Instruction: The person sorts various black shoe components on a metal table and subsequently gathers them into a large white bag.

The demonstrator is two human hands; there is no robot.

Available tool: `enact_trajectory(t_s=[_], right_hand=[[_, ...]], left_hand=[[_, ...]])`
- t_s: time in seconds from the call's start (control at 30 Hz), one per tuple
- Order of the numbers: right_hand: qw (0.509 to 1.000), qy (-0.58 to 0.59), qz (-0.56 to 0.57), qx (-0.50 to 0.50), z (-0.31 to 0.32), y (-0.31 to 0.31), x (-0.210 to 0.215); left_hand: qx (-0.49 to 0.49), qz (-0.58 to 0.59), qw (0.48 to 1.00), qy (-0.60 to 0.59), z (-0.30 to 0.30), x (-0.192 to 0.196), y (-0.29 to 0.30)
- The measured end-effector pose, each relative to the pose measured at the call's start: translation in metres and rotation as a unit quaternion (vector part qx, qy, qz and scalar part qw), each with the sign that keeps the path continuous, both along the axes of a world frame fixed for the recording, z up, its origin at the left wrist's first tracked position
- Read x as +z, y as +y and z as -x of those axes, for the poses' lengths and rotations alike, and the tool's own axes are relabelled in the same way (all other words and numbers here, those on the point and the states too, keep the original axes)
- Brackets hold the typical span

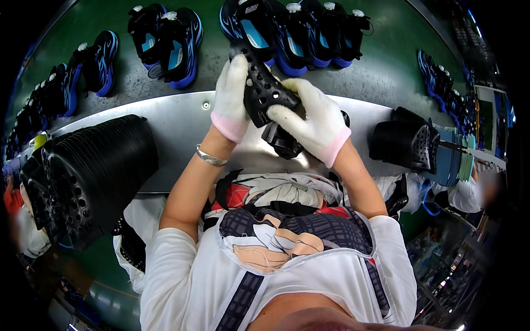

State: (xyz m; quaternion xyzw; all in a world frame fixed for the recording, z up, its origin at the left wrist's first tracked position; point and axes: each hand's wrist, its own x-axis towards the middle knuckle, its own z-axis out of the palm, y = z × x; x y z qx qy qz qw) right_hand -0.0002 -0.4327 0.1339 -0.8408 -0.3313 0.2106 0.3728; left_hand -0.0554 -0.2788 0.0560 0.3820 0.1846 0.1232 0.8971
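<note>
Both hands wear white gloves with pink cuffs and hold one black plastic shoe insert (pixel 265 91) dotted with round holes. My left hand (pixel 229 94) grips its left edge, thumb along the side, while my right hand (pixel 314 116) closes round its lower right end. The insert is tilted, its upper end overlapping the nearest shoes. Beneath my right hand a black object (pixel 282 144) sits by the metal ledge; the hand partly hides it and I cannot make out its kind.
Black and blue sports shoes (pixel 179 49) stand in groups on a green surface (pixel 212 60) beyond the metal ledge (pixel 182 113). A long nested stack of black inserts (pixel 105 165) lies at left, a shorter stack (pixel 400 143) at right. Blue-green sheets (pixel 448 157) adjoin that one.
</note>
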Motion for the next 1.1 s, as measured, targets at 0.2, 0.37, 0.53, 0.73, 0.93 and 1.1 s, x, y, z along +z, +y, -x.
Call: enact_trajectory(t_s=[0.2,0.37,0.53,0.73,0.93,1.1], right_hand=[[0.99,-0.123,0.062,0.004,-0.024,0.021,-0.015],[0.947,-0.256,0.189,0.049,-0.071,0.037,0.009],[0.884,-0.242,0.367,0.155,-0.105,0.09,0.034],[0.876,-0.254,0.375,0.168,-0.12,0.144,0.0],[0.894,-0.231,0.365,0.122,-0.116,0.165,-0.058],[0.905,-0.205,0.347,0.139,-0.122,0.176,-0.064]], left_hand=[[0.038,-0.057,0.997,-0.03,-0.019,-0.003,0.011],[0.054,-0.57,0.819,0.02,-0.015,-0.02,0.029],[-0.004,-0.653,0.756,0.043,-0.022,-0.026,0.028],[-0.06,-0.671,0.73,0.117,-0.041,-0.037,0.04],[-0.253,-0.628,0.669,0.307,-0.074,-0.017,0.053],[-0.274,-0.639,0.666,0.271,-0.073,-0.019,0.064]])
